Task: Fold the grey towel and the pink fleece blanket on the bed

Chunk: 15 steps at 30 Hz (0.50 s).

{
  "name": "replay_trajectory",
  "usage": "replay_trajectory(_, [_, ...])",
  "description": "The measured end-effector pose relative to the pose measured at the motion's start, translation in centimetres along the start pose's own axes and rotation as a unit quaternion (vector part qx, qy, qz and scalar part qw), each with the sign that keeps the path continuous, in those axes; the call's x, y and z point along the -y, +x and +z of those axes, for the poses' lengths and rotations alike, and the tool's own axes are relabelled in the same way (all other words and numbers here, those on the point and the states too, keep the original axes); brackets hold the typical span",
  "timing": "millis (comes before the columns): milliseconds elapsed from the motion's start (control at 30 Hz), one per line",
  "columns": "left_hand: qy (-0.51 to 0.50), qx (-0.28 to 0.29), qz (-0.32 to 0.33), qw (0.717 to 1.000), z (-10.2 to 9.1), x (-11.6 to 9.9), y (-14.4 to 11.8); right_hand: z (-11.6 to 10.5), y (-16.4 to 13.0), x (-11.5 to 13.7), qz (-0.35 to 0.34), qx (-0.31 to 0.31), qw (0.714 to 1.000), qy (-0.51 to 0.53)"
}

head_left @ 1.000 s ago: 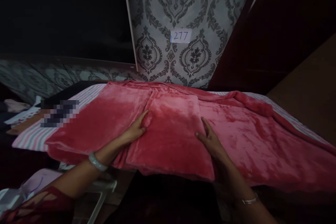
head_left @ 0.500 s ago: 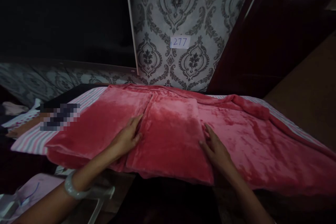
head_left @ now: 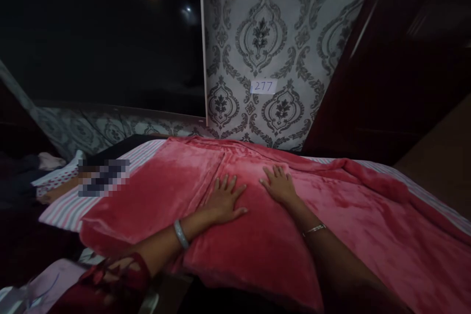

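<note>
A plush red blanket [head_left: 257,245] lies spread over a striped cloth, with a folded section in the middle. On that folded section my left hand [head_left: 223,201] rests palm down, its fingers spread. My right hand [head_left: 280,184] lies flat near the section's upper right part, fingers apart. Neither hand grips the fabric. A seam or gap runs just left of my left hand, between the middle section and the blanket's left part.
The striped cloth [head_left: 66,208] shows along the left and back right edges. A blurred-out dark item [head_left: 105,177] sits on it at left. Behind stand a large dark screen [head_left: 103,39], patterned wallpaper with a "277" label [head_left: 264,87], and a dark red panel [head_left: 386,68].
Both hands have moved from the side edges of the folded section onto its top, and the fingers are now spread flat. The view has tilted up and shifted left.
</note>
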<state>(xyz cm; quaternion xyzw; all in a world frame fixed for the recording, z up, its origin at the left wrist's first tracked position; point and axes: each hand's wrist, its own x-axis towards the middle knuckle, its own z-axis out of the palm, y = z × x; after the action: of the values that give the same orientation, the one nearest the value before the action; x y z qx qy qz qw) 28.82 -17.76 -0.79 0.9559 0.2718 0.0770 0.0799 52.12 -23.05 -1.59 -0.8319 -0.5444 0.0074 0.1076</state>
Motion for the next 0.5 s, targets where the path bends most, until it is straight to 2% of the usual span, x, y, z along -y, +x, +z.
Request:
replay_trajectory(100, [0.012,-0.002,0.000,1.000,1.2,0.2,-0.5,2.6,-0.3,-1.4,0.003,-0.048,0.999,-0.010])
replay_trajectory(200, [0.020,0.004,-0.001,1.000,1.4,0.2,-0.5,3.6,-0.6,-1.8,-0.001,-0.072,0.997,-0.004])
replay_trajectory(400, [0.025,-0.008,0.001,1.000,1.3,0.9,0.3,2.1,-0.6,-1.3,0.004,-0.045,0.999,0.002])
replay_trajectory(500, [0.006,0.016,-0.003,1.000,0.3,0.1,0.2,0.5,-0.3,-1.4,0.003,0.009,1.000,0.010])
